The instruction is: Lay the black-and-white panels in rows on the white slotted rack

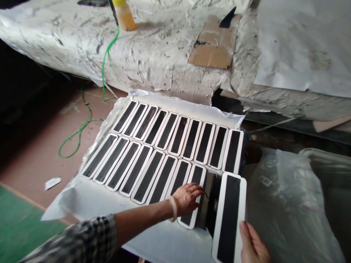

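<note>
Panel (229, 217), rounded, white-rimmed, is clasped by right grip (254, 243), hold of left grip (188, 198) unclear

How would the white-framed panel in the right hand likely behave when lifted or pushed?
The panel is probably stiff: it looks flat, though the right hand holds it along one edge. Rolling seems unlikely, given its flat, oblong shape.

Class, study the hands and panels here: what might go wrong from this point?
The right hand grips a white-framed panel at one edge, so it might twist or slip. The left hand is over the nearer panels, which sit close together; a bump could push some out of line. The green cord hangs from the bench and loops on the floor, so a foot might catch it.
</note>
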A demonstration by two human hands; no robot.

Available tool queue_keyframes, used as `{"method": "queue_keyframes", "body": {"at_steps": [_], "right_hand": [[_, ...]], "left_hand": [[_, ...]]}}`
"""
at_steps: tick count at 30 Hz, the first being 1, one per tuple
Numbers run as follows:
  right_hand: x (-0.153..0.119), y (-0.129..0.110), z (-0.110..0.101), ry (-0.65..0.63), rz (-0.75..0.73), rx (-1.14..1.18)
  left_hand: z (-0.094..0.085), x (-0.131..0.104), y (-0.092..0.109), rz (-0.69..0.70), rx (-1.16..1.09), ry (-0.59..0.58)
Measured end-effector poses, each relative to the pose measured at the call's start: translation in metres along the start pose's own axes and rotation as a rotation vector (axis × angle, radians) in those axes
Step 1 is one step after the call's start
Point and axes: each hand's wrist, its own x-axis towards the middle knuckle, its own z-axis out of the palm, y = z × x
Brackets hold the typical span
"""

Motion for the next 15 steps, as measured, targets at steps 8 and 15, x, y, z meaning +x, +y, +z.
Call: {"method": "queue_keyframes", "body": {"at_steps": [8, 15], "right_hand": [[0.035, 0.046, 0.022, 0.049, -0.067, 0.007], [0.051, 0.024, 0.027, 0.026, -0.097, -0.13]], "left_hand": [[0.025, 0.001, -0.03, 0.057, 0.21, -0.054], [0.014, 0.007, -0.018, 0.007, 0.275, -0.115]]}}
